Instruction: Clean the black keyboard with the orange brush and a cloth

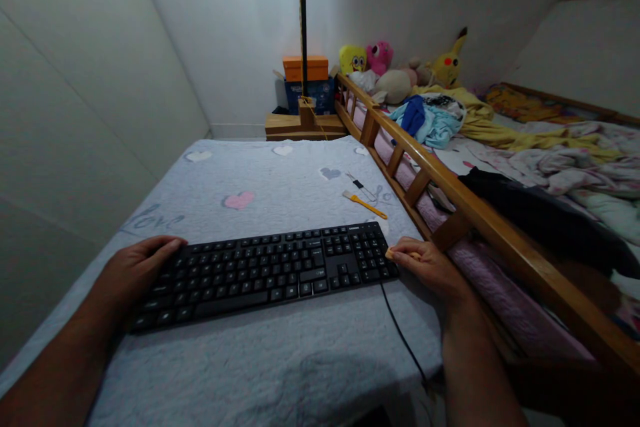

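A black keyboard (280,265) lies slanted on the pale blue cover, its number pad to the right and its cable (400,330) running off the near side. My left hand (137,270) grips the keyboard's left end, thumb along the upper corner and the other fingers partly hidden. At the keyboard's right edge, my right hand (430,268) is closed around a small tan-yellow piece (391,253); whether it is sponge or cloth I cannot tell. Beyond that hand lie a yellow-handled brush (367,203) with pale bristles and thin tweezer-like metal tools (358,183).
A wooden bed rail (425,153) runs close along the right, with clothes and bedding (475,120) behind it. Plush toys (380,57) sit at the back. An orange box (305,68) and a dark upright pole (303,20) stand beyond the far edge. A wall borders the left.
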Tool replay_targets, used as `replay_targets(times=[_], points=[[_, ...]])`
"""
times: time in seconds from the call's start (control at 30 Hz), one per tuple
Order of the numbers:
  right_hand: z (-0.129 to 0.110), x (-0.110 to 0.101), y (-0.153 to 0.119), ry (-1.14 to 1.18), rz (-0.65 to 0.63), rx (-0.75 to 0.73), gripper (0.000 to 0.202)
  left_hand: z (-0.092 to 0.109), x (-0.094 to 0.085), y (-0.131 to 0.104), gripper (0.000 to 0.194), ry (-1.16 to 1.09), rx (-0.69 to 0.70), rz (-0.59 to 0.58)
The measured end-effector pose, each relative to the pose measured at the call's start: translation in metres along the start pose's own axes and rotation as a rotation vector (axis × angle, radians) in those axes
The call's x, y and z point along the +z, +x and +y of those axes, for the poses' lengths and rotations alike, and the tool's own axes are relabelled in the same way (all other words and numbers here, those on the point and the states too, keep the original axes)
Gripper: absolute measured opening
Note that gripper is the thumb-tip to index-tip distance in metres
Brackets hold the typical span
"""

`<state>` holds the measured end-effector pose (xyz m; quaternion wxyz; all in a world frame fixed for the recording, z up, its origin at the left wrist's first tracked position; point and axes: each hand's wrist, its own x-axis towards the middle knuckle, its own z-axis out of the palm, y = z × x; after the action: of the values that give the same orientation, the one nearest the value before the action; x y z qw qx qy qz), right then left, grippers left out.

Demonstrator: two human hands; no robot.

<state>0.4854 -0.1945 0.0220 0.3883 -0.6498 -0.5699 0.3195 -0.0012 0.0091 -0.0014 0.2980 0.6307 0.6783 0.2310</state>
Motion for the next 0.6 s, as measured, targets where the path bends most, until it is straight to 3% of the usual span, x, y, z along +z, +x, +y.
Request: replay_targets(times=[0.17,0.33,0.6], points=[[0.005,0.001,-0.002,0.063,-0.022,0.056,0.027,0.003,-0.002,-0.002,0.053,0.012,-0.013,-0.008],[0.011,0.006,-0.001,0.203,0.079,0.09,0.029,0.003,-0.001,-0.001,0.052,0.021,-0.005,0.01],[0.017,0.006,0.007,0.057,0.128,-0.014,0.018,-0.004,0.0,0.003,0.051,0.024,-0.011,-0.007]])
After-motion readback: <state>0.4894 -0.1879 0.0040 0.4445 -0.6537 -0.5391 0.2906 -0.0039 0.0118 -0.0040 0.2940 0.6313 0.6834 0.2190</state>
